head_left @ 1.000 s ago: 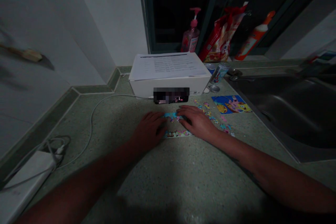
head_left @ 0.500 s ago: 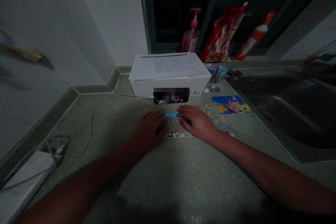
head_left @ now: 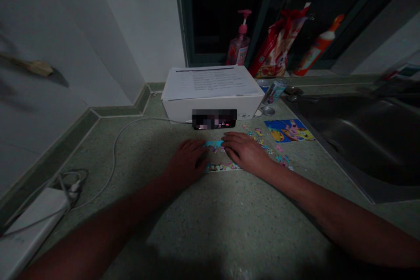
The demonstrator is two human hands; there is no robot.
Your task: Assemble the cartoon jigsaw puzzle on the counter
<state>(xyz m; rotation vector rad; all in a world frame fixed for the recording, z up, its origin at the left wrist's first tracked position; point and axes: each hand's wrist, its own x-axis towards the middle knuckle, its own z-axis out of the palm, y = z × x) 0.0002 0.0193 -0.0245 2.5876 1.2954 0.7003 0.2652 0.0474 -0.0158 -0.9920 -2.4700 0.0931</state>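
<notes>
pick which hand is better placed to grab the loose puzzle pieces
Right, probably: the right hand rests beside the loose pieces, while the left hand sits beyond the assembled strip.

The tabletop (head_left: 229, 223) nearest the body gives open passage for the left hand (head_left: 185, 162) and right hand (head_left: 246, 153), and leftward there is room up to the looped white cable (head_left: 114, 162), with the white power adapter (head_left: 36, 214) beyond it by the wall (head_left: 82, 43). Ahead, the white box (head_left: 211, 107) blocks low reach to the pump bottle (head_left: 239, 39), and a drink can (head_left: 274, 92) stands just beside it. Rightward, loose puzzle pieces (head_left: 262, 143) and a picture card (head_left: 288, 130) lie flat, passable overhead, before the steel sink (head_left: 357, 144).
</notes>
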